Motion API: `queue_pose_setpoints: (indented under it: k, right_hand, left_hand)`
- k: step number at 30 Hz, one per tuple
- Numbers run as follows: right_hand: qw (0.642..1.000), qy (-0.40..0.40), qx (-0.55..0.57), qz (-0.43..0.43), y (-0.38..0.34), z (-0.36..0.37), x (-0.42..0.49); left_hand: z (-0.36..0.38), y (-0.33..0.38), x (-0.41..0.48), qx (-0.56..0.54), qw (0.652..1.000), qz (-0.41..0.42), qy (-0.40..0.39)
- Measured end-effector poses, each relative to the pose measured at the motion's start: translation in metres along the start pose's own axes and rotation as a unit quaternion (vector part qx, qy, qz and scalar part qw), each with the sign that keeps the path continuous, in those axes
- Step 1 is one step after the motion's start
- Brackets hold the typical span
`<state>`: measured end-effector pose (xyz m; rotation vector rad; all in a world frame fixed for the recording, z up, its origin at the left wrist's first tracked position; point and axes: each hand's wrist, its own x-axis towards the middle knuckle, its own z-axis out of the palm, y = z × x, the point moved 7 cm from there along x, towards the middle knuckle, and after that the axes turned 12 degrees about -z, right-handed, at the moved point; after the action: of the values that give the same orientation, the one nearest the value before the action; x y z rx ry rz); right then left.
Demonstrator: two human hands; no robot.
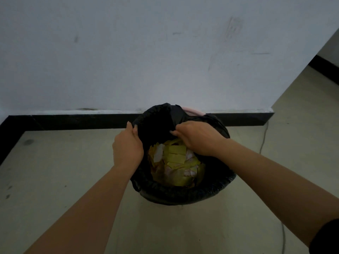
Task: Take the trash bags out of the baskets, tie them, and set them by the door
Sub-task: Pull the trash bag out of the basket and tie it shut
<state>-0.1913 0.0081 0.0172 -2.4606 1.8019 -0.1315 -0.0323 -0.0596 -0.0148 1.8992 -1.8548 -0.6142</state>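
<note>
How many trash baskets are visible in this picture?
1. The basket stands on the floor against the wall, its pink rim showing behind the black trash bag. The left hand and the right hand grip the bag's edge. Other baskets may be out of view.

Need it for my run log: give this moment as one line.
left hand: grips bag | right hand: grips bag | bag: untied, in basket

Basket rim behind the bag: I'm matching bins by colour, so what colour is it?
The basket rim is pale pink, seen in the head view.
</note>
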Motion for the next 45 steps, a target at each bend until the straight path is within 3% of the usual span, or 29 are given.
queue_pose_setpoints:
  k: [3, 6, 11, 14, 16, 18, 20, 23, 24, 27, 30, 32, 35, 37, 40, 42, 45]
  right_hand:
    - [0.997, 0.016, -0.058, 0.051, 0.009, -0.013, -0.015]
    - [0.977, -0.027, -0.109, 0.180, 0.027, -0.023, -0.041]
    - [0.933, -0.151, -0.136, 0.297, 0.035, -0.034, -0.092]
    - [0.904, -0.262, -0.067, 0.331, 0.029, -0.023, -0.121]
    - [0.899, -0.272, 0.043, 0.341, 0.022, -0.009, -0.129]
    - [0.903, -0.242, 0.111, 0.337, 0.016, 0.000, -0.127]
    - [0.906, -0.217, 0.142, 0.333, 0.012, 0.002, -0.120]
    - [0.888, -0.180, 0.253, 0.339, 0.000, 0.009, -0.110]
    - [0.873, -0.149, 0.309, 0.348, -0.004, 0.011, -0.107]
    - [0.806, -0.020, 0.455, 0.378, -0.011, 0.015, -0.098]
    - [0.749, 0.098, 0.505, 0.417, -0.004, 0.015, -0.101]
    - [0.763, 0.122, 0.492, 0.401, 0.000, 0.012, -0.105]
    - [0.841, 0.067, 0.453, 0.286, -0.012, 0.003, -0.102]
    - [0.887, -0.011, 0.409, 0.216, -0.024, 0.003, -0.102]
    - [0.919, -0.138, 0.343, 0.137, -0.042, 0.016, -0.104]
    - [0.928, -0.147, 0.330, 0.089, -0.050, 0.022, -0.102]
    - [0.912, -0.084, 0.390, 0.096, -0.053, 0.016, -0.102]
  left_hand:
    - [-0.005, 0.004, 0.000, 0.031, 0.999, 0.029, 0.031]
    - [-0.007, 0.016, -0.004, 0.157, 0.984, 0.085, 0.010]
    - [0.001, 0.047, -0.015, 0.420, 0.876, 0.235, -0.016]
    - [0.003, 0.051, -0.017, 0.478, 0.840, 0.256, -0.006]
    - [0.000, 0.057, -0.023, 0.477, 0.837, 0.270, 0.007]
    - [-0.003, 0.063, -0.030, 0.444, 0.849, 0.285, 0.014]
    - [-0.004, 0.065, -0.032, 0.370, 0.887, 0.278, -0.001]
    - [-0.009, 0.055, -0.024, 0.130, 0.975, 0.170, -0.057]
    - [-0.007, 0.048, -0.020, 0.038, 0.988, 0.116, -0.090]
    - [0.001, 0.030, -0.020, -0.161, 0.975, -0.002, -0.156]
    - [-0.002, 0.026, -0.031, -0.123, 0.977, 0.069, -0.158]
    - [-0.010, 0.028, -0.043, -0.077, 0.969, 0.176, -0.156]
    - [-0.011, 0.022, -0.062, 0.030, 0.928, 0.304, -0.212]
    - [-0.011, 0.011, -0.074, 0.083, 0.906, 0.300, -0.285]
    - [-0.015, 0.000, -0.087, 0.116, 0.882, 0.292, -0.352]
    - [-0.018, 0.001, -0.091, 0.126, 0.876, 0.304, -0.352]
    - [-0.022, 0.006, -0.089, 0.062, 0.884, 0.302, -0.352]
